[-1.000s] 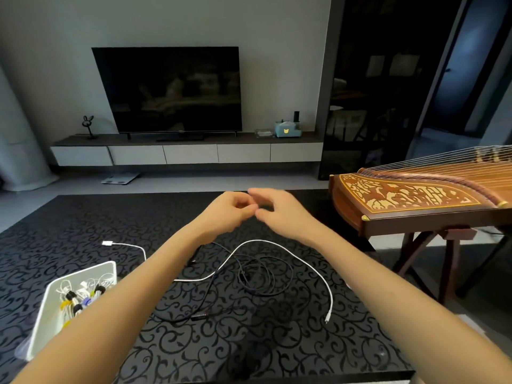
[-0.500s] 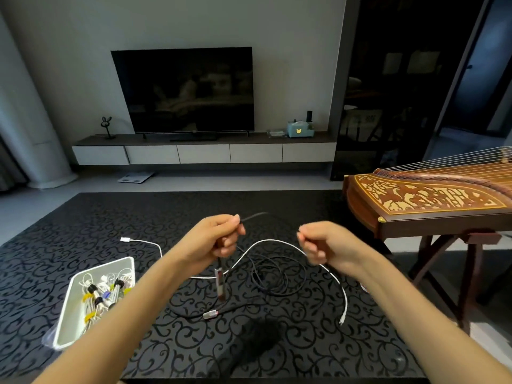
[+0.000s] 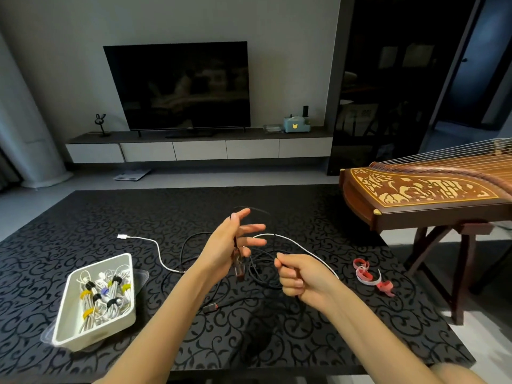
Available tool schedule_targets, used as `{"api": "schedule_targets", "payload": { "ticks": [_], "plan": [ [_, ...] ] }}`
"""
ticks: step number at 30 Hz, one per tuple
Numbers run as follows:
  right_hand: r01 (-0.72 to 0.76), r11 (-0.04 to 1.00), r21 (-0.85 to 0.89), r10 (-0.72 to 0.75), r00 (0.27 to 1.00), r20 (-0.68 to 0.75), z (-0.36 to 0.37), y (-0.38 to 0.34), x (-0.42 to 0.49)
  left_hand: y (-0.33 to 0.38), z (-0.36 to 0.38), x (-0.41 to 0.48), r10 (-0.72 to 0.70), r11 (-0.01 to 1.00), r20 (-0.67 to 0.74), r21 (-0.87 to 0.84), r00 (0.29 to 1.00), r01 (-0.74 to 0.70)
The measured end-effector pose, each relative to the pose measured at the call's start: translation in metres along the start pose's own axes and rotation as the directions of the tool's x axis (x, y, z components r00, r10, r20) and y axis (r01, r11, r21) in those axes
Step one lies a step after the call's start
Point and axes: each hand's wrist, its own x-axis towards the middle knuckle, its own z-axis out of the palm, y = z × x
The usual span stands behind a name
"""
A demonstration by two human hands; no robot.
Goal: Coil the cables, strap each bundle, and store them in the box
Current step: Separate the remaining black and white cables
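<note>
Black cable (image 3: 253,273) draped over left hand (image 3: 230,245), pinched by right hand (image 3: 297,275)

Left fingers (image 3: 256,227) spread, cable arcs over the index tip, plug (image 3: 240,270) hangs under the palm; right fingers curled, thumb and index pinching a cable strand just right of the left hand; rest of the cable lies in loose loops on the table (image 3: 277,342) between the arms; white cable (image 3: 158,248) uncoiled on the table, passing behind the hands; box (image 3: 66,322) at left holds strapped bundles (image 3: 105,295); red straps (image 3: 368,273) lie right of the right hand; zither (image 3: 415,189) far right.
</note>
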Motion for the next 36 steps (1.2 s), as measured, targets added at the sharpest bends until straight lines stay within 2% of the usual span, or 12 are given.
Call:
{"api": "schedule_targets", "payload": {
  "ticks": [5, 7, 13, 16, 18, 20, 23, 26, 28, 30, 33, 36],
  "plan": [
    [-0.035, 0.996, -0.082, 0.023, 0.990, -0.141, 0.009, 0.002, 0.000, -0.009, 0.007, -0.005, -0.138, 0.961, 0.152, 0.260, 0.979, 0.095],
    [-0.038, 0.996, -0.078, 0.021, 0.977, -0.213, 0.009, 0.006, 0.000, -0.010, 0.012, -0.007, -0.143, 0.945, 0.165, 0.314, 0.976, 0.086],
    [-0.002, 0.998, -0.062, -0.018, 0.947, -0.321, 0.000, 0.006, -0.003, -0.016, 0.010, 0.002, -0.033, 0.976, -0.028, 0.214, 0.999, 0.038],
    [-0.023, 0.981, -0.194, -0.032, 0.961, -0.275, -0.006, -0.001, -0.008, -0.013, 0.003, 0.005, -0.047, 0.913, -0.052, 0.402, 0.998, 0.064],
    [-0.026, 0.956, -0.294, -0.038, 0.977, -0.210, -0.008, -0.008, -0.014, -0.011, 0.000, 0.002, -0.109, 0.896, -0.018, 0.432, 0.994, 0.106],
    [0.019, 0.964, -0.266, -0.055, 0.990, -0.128, -0.011, -0.014, -0.016, -0.012, -0.002, 0.000, -0.158, 0.898, 0.010, 0.416, 0.987, 0.140],
    [0.074, 0.980, -0.186, -0.080, 0.997, -0.023, -0.018, -0.023, -0.017, -0.013, -0.003, -0.004, -0.188, 0.855, 0.090, 0.504, 0.978, 0.119],
    [0.105, 0.958, -0.268, -0.103, 0.994, 0.022, -0.022, -0.023, -0.017, -0.011, -0.006, -0.008, -0.261, 0.895, 0.235, 0.423, 0.936, 0.143],
    [0.145, 0.933, -0.330, -0.141, 0.989, 0.036, -0.024, -0.017, -0.016, -0.009, -0.010, -0.010, -0.298, 0.940, 0.343, 0.266, 0.891, 0.212],
    [0.187, 0.923, -0.336, -0.188, 0.982, 0.030, -0.021, -0.013, -0.016, -0.007, -0.010, -0.012, -0.254, 0.967, 0.420, 0.106, 0.871, 0.230],
    [0.274, 0.932, -0.237, -0.296, 0.953, -0.059, -0.008, -0.005, -0.010, -0.009, -0.001, -0.012, -0.185, 0.977, 0.376, -0.032, 0.908, 0.212],
    [0.320, 0.933, -0.164, -0.343, 0.929, -0.139, 0.006, 0.002, -0.002, -0.017, 0.017, -0.010, -0.201, 0.979, 0.219, 0.072, 0.955, 0.189]
  ]
}}
